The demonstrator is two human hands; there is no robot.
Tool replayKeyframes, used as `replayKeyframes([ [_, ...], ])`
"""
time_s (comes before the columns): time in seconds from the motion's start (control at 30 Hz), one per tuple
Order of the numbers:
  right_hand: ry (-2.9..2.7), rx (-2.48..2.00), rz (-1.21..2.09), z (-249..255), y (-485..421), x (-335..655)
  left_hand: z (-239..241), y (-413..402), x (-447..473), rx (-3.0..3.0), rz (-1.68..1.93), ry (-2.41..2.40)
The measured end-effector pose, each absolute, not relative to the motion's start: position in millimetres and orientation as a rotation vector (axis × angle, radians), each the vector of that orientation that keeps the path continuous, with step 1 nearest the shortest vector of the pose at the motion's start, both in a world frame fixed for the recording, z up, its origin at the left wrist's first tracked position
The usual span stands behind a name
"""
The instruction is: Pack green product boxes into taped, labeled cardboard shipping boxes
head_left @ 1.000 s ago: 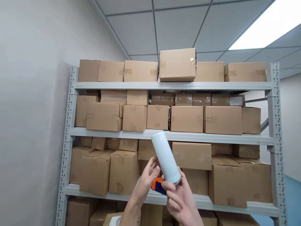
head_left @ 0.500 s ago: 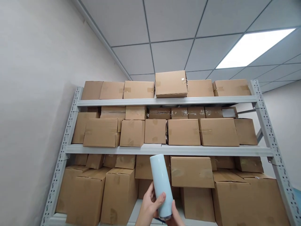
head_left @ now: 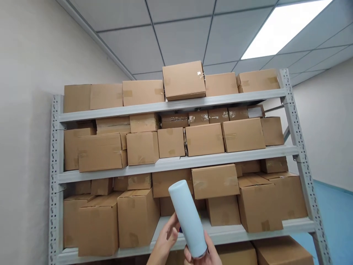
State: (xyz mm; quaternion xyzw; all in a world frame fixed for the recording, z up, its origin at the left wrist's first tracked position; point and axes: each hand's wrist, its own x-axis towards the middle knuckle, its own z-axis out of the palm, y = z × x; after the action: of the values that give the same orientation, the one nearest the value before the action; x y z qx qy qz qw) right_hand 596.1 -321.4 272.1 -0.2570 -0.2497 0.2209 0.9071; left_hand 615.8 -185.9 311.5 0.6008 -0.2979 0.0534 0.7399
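Note:
A pale blue tumbler (head_left: 186, 218) leans up and to the left in front of the shelves, with a smooth closed end at the top and a clear rim at its lower end. My right hand (head_left: 207, 254) is closed round that lower end, fingers on one side and thumb on the other. On the tumbler's left side is my left hand (head_left: 164, 240); its fingers reach behind the side and its thumb stands off the surface. The left fingertips are partly hidden, so contact there is hard to make out.
A grey metal rack (head_left: 176, 163) spans the view, its shelves packed with cardboard boxes (head_left: 215, 181). One box (head_left: 184, 81) on the top shelf stands higher than its neighbours. A white wall (head_left: 27, 129) rises at the left, and blue floor (head_left: 333, 221) shows at the right.
My left thumb has come off the tumbler, while my right hand keeps its hold. The view has tilted down and turned, bringing boxes below the lower shelf into sight.

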Motion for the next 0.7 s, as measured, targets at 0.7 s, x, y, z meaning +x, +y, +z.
replayKeyframes([
  [0.7,-0.044,-0.848,0.321,198.3,-403.1,539.7,234.7,-162.4,514.5,2.22,0.146,-0.267],
])
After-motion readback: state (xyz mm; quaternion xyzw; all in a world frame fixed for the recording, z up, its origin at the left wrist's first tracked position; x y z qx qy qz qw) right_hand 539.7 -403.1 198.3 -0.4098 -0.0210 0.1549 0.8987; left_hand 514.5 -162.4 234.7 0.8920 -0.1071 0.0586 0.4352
